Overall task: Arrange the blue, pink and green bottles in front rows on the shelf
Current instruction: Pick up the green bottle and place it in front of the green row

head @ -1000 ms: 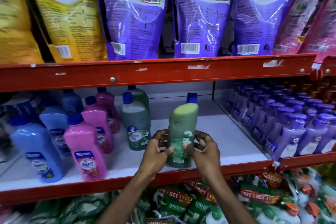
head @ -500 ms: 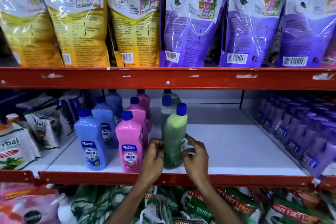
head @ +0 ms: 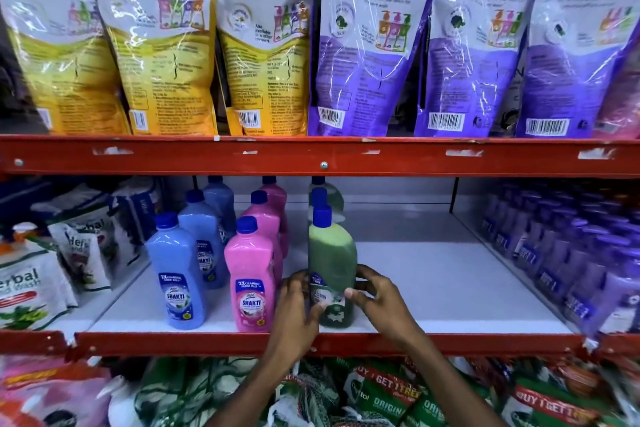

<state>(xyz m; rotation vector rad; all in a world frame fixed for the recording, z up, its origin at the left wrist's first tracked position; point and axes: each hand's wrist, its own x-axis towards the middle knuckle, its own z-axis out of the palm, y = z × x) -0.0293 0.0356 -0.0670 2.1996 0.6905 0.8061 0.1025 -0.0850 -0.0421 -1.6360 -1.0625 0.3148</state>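
Note:
A green bottle (head: 330, 255) with a blue cap stands upright at the front edge of the white shelf (head: 433, 291). My left hand (head: 298, 308) grips its lower left side and my right hand (head: 379, 298) its lower right side, fingers over the label. To its left a pink bottle (head: 250, 274) and a blue bottle (head: 176, 270) stand at the front, each heading a row of same-coloured bottles running back. More green bottles (head: 322, 196) stand behind the held one, mostly hidden.
Purple bottles (head: 568, 260) fill the shelf's right side. White herbal wash pouches (head: 31, 284) lie at the left. Yellow and purple refill pouches (head: 363, 42) stand on the red-edged shelf above (head: 323, 156). Green packets (head: 388, 395) lie below.
The green bottle, held tilted to the right of the rows a second ago, has moved left and now stands upright beside the pink bottle. The camera view shifted left.

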